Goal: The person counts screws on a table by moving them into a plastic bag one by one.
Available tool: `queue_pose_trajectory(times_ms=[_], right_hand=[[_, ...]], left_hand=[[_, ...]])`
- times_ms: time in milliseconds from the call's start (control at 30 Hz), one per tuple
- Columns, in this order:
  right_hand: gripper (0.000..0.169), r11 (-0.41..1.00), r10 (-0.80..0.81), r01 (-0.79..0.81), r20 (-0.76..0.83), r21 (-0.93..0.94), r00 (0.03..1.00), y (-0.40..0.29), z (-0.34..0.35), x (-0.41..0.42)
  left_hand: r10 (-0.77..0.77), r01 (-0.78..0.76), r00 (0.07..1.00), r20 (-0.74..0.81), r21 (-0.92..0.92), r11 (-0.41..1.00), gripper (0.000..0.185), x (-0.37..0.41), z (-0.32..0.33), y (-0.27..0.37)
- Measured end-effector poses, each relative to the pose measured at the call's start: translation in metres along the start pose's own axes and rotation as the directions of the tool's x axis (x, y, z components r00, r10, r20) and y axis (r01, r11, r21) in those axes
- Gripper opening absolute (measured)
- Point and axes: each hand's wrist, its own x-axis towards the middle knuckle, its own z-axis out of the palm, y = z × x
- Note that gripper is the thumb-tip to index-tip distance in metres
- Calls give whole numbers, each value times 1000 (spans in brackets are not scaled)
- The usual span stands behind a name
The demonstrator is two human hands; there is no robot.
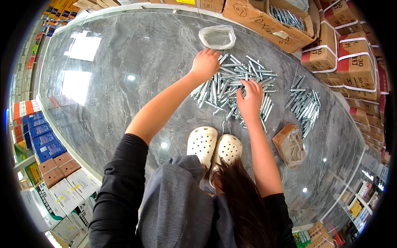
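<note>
Zinc-coloured metal expansion anchor bolts lie in a loose pile (pixel 228 88) on the grey marbled floor before my feet. At its upper left edge is my left hand (pixel 206 64), back upward and fingers bent down; whatever may be under them is hidden. Over the pile's middle reaches my right hand (pixel 252 98), thumb and fingers apart, its fingertips close to the bolts. No bolt shows clearly in its grasp. Just beyond my left hand, a translucent plastic bag (pixel 217 37) sits with its mouth spread. A smaller heap of bolts (pixel 305 107) lies farther right.
A small brown carton with a plastic liner (pixel 290 145) rests right of my cream clogs (pixel 203 142). A large torn carton (pixel 263 26) holding more bolts stands at the back. Strapped cartons (pixel 355 62) are stacked along the right, and product boxes (pixel 46 141) line the left shelf.
</note>
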Motion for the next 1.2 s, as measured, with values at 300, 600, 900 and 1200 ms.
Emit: queue_pose_trajectory(times_ms=[300,600,900,1200], right_hand=[[26,996,32,-33,4,87,999,4,21,23],[26,996,52,-53,21,65,998,20,21,20],[26,996,53,-55,32,69,998,9,25,21],[28,998,37,-39,39,57,999,15,25,18]], left_hand=[[-104,78,992,77,290,954,32,51,37,-34],[-87,93,995,-52,139,986,16,41,28,-27],[-24,26,1000,-16,139,990,11,30,34,-20],[13,25,982,-187,203,979,16,21,37,-14]])
